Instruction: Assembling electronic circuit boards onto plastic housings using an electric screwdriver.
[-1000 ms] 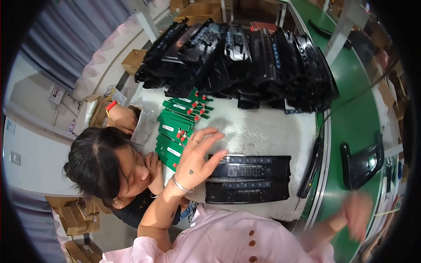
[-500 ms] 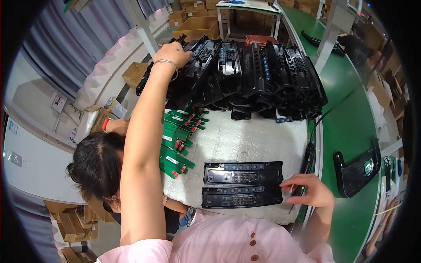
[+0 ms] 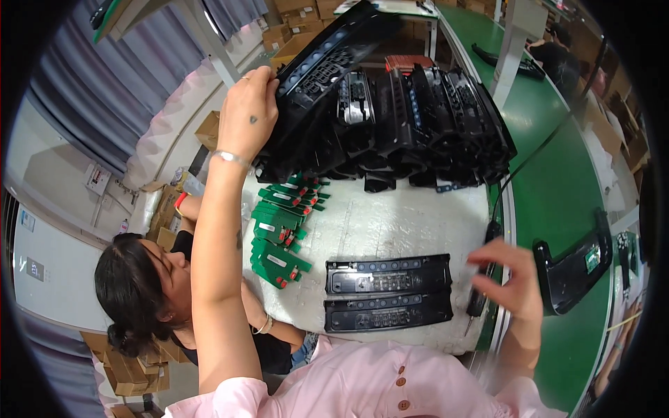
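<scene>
Now our left hand (image 3: 249, 115), no longer just reaching, grips a black panel (image 3: 319, 73) by its edge, tilting it up over the pile (image 3: 446, 136) | our right hand (image 3: 512, 282), blurred, half-open, seemingly empty, hangs beside the two flat panels (image 3: 388, 312) | so one panel is partly clear.

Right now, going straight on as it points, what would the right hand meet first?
Likely the farther flat black panel, at its right end; the right hand may pass above, since height is unclear.
</scene>
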Demonstrator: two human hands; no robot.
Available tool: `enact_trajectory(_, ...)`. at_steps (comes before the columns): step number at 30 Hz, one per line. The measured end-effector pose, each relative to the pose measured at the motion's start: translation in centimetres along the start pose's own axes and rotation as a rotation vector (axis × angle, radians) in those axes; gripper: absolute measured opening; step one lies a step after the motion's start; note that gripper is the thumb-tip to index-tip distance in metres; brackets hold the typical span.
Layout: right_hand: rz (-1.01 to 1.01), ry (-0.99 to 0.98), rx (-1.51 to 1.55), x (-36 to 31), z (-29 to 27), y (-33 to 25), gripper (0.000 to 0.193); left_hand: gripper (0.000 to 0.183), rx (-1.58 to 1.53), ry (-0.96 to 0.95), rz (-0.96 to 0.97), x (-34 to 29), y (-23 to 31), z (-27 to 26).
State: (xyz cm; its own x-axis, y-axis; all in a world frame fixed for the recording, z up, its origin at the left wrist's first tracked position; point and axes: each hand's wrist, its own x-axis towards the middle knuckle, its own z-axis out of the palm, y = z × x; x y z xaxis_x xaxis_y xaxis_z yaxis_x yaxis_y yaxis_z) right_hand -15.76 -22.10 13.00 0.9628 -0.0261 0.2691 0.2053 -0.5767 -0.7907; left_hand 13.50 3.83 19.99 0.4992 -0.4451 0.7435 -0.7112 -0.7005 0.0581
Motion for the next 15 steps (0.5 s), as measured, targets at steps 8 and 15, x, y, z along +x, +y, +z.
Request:
enact_trajectory(8,-0.502,0.293,-0.834,6.7,-1.4,-4.4,0.033,0.012,-0.388,-0.299,0.275,-6.4,8.4,-2.0)
enact_trajectory(15,-0.239,-0.053,-0.718,7.5,2.8,2.1,0.01,0.018,-0.617,-0.58,0.087,-10.8,8.4,0.9)
